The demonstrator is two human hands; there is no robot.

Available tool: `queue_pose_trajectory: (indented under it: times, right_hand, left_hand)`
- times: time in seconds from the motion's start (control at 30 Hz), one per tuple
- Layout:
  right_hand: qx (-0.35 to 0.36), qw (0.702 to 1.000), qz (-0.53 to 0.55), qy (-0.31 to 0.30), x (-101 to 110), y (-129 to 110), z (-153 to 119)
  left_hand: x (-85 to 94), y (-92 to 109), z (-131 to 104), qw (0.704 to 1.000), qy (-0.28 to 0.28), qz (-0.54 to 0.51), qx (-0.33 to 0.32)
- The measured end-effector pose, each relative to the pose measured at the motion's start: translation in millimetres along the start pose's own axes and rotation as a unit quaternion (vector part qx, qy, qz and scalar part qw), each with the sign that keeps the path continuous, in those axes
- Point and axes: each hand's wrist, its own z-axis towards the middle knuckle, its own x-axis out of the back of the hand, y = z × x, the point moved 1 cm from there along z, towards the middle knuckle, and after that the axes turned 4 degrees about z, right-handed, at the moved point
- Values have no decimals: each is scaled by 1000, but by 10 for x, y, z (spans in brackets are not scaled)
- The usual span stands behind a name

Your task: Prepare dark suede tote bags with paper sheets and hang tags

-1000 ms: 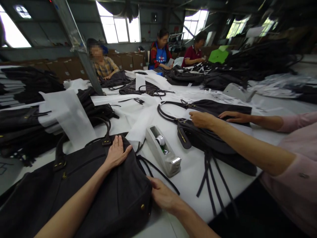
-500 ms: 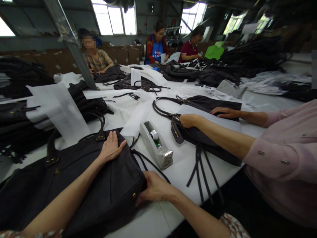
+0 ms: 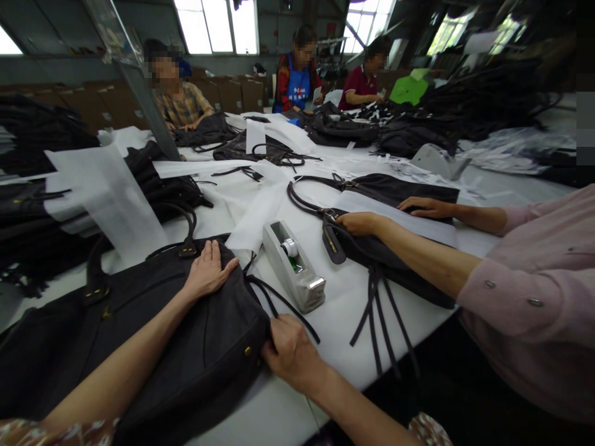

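Observation:
A large dark handbag (image 3: pixel 153 328) with brass-coloured studs lies on its side across the white table. Flat on its upper part rests my left hand (image 3: pixel 208 271), fingers stretched out and thumb apart, close to a handle base. My right hand (image 3: pixel 290 350) grips the bag's right edge near a brass stud; its fingers are curled round the edge and partly hidden behind it. Dark straps trail from the bag past that hand. Just beyond stands a grey tape dispenser (image 3: pixel 294 266) with a roll in it.
At the right, a co-worker in a pink shirt (image 3: pixel 525 279) has both hands on another dark bag (image 3: pixel 385 186) with a white sheet on it. Stacked dark bags and white sheets (image 3: pixel 116 198) lie left by a metal post (image 3: pixel 144 87). Several people work across the table.
My right hand has closed more tightly on the bag's edge, its wrist turning. My left hand stays flat in place. The camera view has shifted slightly.

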Motion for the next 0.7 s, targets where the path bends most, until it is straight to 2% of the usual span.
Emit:
queue_pose_trajectory:
  times: [0.1,0.17,0.27,0.33,0.43,0.5,0.53,0.6,0.7]
  right_hand:
    - [-67,994,64,55,-35,16,-40]
    - [-106,986,111,65,-22,38,-64]
    - [-113,981,157,20,82,72,-116]
    - [-100,981,165,-27,245,69,-125]
    - [-16,993,108,-35,617,-67,21]
    - [91,994,40,-47,832,-270,237]
    - [147,986,6,-81,893,-389,364]
    - [235,957,-50,-161,911,-611,611]
    - [294,921,-107,-233,760,-788,869]
  left_hand:
    - [5,0,4,1000,-2,5,-2]
    - [5,2,5,1000,-3,6,-5]
    - [7,9,3,1000,-2,-1,-6]
    - [13,15,-1,1000,-1,-9,-5]
    - [22,19,-1,1000,0,-21,-4]
    - [27,16,0,1000,4,-28,-4]
    - [29,14,0,1000,5,-31,-4]
    - [32,10,-3,999,9,-32,-5]
    - [34,7,-6,999,13,-37,-9]
